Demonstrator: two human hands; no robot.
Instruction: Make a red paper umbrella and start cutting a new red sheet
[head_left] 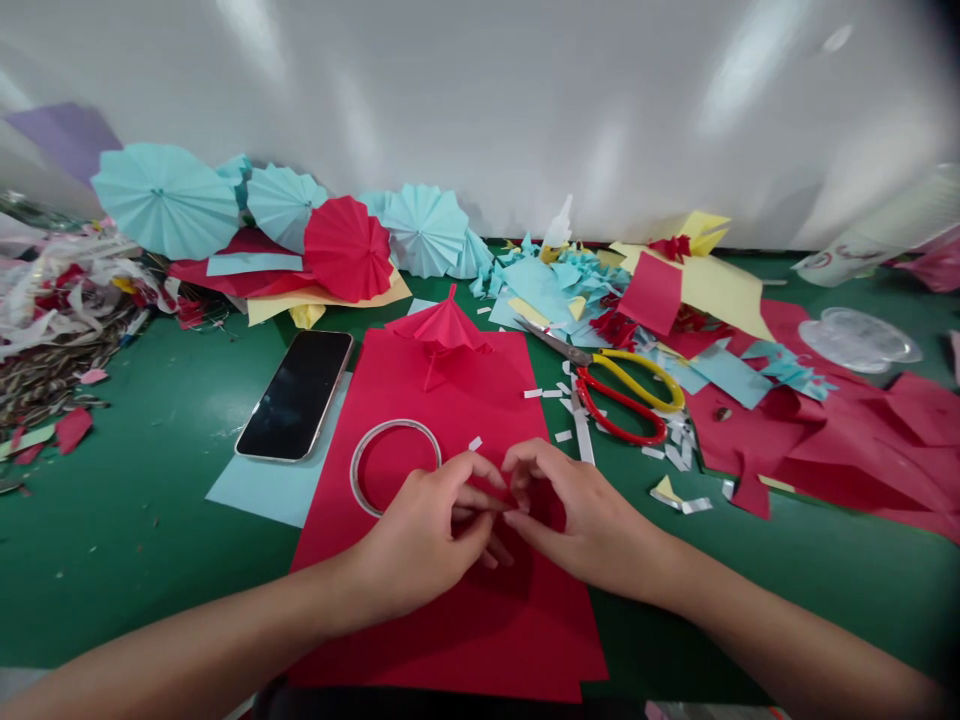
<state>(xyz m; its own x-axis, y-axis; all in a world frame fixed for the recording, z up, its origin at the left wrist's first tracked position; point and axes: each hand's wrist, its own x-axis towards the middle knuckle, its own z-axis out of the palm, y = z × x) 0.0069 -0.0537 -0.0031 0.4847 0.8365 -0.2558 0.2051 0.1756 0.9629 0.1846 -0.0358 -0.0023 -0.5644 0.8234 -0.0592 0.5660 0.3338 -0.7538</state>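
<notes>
Clock bearings are taken from where the left hand (431,525) and right hand (589,510) come together, twelve being toward the pale wall (450,90).

At ten o'clock a dark-screened phone (296,395) lies partly over a light blue sheet (262,492). Nearer, between nine and ten, a thin white tape ring (355,468) lies flat on the red paper (457,640), just beside the left hand; judged light and fairly stiff, best lifted by its outer rim. Left hand: thumb and fingers curved inward, tips drawn close. At eleven o'clock sits a pleated red paper umbrella (444,330); judged very light and easily crushed, best taken by its stick. The red paper, on the green bench (165,540) beneath both hands, should be limp and crease-prone; hold it by the edges.

Right hand: fingers bent, tips nearly meeting the left's. Whether anything is pinched there I cannot tell. Between one and two o'clock, scissors (630,395) lie amid white slips. At two, a clear plastic dish or lid (859,340); contents, if any, indistinct. Beyond, stacked white cups (881,225) lie tilted, insides hidden.
</notes>
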